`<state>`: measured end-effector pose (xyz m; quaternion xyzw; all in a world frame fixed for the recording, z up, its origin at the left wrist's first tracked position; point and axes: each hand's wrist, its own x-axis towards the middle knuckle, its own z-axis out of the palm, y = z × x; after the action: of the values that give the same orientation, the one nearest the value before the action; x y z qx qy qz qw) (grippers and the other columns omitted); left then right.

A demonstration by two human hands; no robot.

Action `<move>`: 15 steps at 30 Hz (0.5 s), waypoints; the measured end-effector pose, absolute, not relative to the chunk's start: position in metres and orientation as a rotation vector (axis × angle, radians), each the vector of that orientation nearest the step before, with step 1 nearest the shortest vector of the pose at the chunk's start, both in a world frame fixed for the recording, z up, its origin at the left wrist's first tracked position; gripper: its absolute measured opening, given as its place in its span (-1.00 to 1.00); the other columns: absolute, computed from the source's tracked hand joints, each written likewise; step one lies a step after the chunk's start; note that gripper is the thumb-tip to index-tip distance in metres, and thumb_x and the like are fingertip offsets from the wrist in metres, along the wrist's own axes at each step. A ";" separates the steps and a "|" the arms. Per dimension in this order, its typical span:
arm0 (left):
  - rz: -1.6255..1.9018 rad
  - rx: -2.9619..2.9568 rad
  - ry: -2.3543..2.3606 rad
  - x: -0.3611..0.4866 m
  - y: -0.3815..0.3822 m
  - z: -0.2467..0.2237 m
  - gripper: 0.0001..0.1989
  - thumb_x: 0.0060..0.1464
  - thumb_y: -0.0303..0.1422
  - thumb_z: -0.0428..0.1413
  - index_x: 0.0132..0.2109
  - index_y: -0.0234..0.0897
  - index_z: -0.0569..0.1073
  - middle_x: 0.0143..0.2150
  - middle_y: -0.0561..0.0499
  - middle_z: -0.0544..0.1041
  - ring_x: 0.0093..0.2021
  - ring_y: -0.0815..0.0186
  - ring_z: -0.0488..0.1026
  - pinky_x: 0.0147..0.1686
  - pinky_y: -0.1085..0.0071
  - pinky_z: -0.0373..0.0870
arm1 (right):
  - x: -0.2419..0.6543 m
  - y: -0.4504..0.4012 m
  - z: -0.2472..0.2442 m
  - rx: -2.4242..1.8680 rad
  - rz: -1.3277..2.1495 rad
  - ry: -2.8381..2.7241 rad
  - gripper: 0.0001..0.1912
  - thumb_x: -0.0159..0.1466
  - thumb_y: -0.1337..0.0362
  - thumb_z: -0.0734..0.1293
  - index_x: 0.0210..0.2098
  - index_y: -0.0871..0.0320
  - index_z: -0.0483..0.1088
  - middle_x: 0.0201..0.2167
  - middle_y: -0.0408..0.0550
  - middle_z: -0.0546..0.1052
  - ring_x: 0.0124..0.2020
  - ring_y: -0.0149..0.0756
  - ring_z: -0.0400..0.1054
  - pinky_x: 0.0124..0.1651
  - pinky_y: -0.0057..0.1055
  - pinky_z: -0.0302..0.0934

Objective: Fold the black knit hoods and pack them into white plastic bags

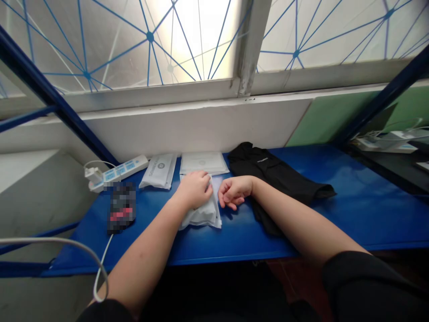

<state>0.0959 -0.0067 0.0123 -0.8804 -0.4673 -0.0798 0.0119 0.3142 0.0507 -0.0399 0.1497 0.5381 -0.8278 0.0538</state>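
- We have our left hand [194,190] closed over a white packet [201,214], gripping its upper end.
- Our right hand [234,191] lies half-curled beside it on the blue table [362,214], holding nothing.

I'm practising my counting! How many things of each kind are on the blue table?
White packets: 3
Black garment: 1
White power strip: 1
Blurred object: 1
Total: 6
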 end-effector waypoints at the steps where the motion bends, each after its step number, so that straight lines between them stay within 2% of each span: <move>1: -0.266 -2.656 -1.534 0.099 -0.013 0.017 -0.62 0.28 -0.24 -0.08 0.01 -0.31 0.54 0.12 -0.24 0.52 0.17 0.05 0.42 0.21 0.14 0.30 | 0.314 0.052 -0.041 0.448 -2.531 1.618 -0.69 0.17 0.23 0.51 -0.21 0.37 0.55 -0.50 0.06 0.62 -0.73 -0.52 0.27 -0.70 -0.64 0.07; 3: -0.263 -2.437 -1.786 0.107 -0.027 0.022 -0.53 0.30 -0.12 -0.12 -0.01 -0.36 0.53 0.06 -0.33 0.50 0.15 -0.09 0.40 0.11 0.00 0.34 | 0.313 0.055 -0.042 0.449 -2.553 1.581 -0.70 0.17 0.24 0.50 -0.20 0.37 0.55 -0.49 0.08 0.63 -0.71 -0.51 0.30 -0.67 -0.65 0.12; 5: -0.184 -2.296 -2.062 0.115 -0.041 0.022 -0.34 0.24 0.09 -0.11 0.10 -0.42 0.47 0.18 -0.45 0.41 0.22 -0.28 0.29 0.02 -0.11 0.38 | 0.311 0.057 -0.043 0.458 -2.559 1.551 -0.69 0.17 0.24 0.50 -0.20 0.38 0.54 -0.47 0.11 0.63 -0.69 -0.49 0.33 -0.65 -0.64 0.16; 7: -0.069 -2.309 -2.204 0.121 -0.048 0.018 -0.21 0.18 0.16 -0.10 0.28 -0.40 0.33 0.36 -0.47 0.22 0.32 -0.41 0.11 0.01 -0.15 0.37 | 0.310 0.059 -0.044 0.471 -2.547 1.539 -0.69 0.17 0.25 0.48 -0.20 0.40 0.54 -0.45 0.15 0.64 -0.67 -0.48 0.36 -0.63 -0.63 0.21; 9: -0.038 -2.366 -2.216 0.122 -0.048 0.014 -0.21 0.17 0.14 -0.08 0.35 -0.32 0.23 0.46 -0.41 0.07 0.37 -0.41 0.03 0.03 -0.13 0.37 | 0.309 0.061 -0.045 0.488 -2.524 1.542 -0.69 0.18 0.25 0.46 -0.20 0.42 0.54 -0.43 0.18 0.64 -0.66 -0.47 0.37 -0.63 -0.63 0.21; 13: -0.045 -2.498 -2.145 0.113 -0.039 0.011 -0.13 0.05 0.18 0.03 0.33 -0.31 0.24 0.51 -0.40 -0.11 0.37 -0.38 0.06 0.08 -0.06 0.35 | 0.312 0.065 -0.045 0.473 -2.385 1.593 -0.63 0.17 0.16 0.43 -0.26 0.43 0.53 -0.48 0.20 0.62 -0.74 -0.40 0.33 -0.78 -0.60 0.03; 15: 0.005 -2.526 -2.138 0.109 -0.037 0.011 -0.08 -0.02 0.16 0.11 0.35 -0.29 0.20 0.52 -0.40 -0.18 0.36 -0.43 0.08 0.05 -0.08 0.37 | 0.316 0.065 -0.044 0.561 -2.466 1.820 -0.64 0.13 0.12 0.44 -0.31 0.37 0.50 -0.51 0.14 0.61 -0.74 -0.38 0.32 -0.76 -0.56 0.06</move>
<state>0.1093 -0.0367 0.0110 -0.7606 -0.6438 0.0015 -0.0837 0.3161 0.0653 -0.0437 0.1801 0.5840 -0.7914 0.0130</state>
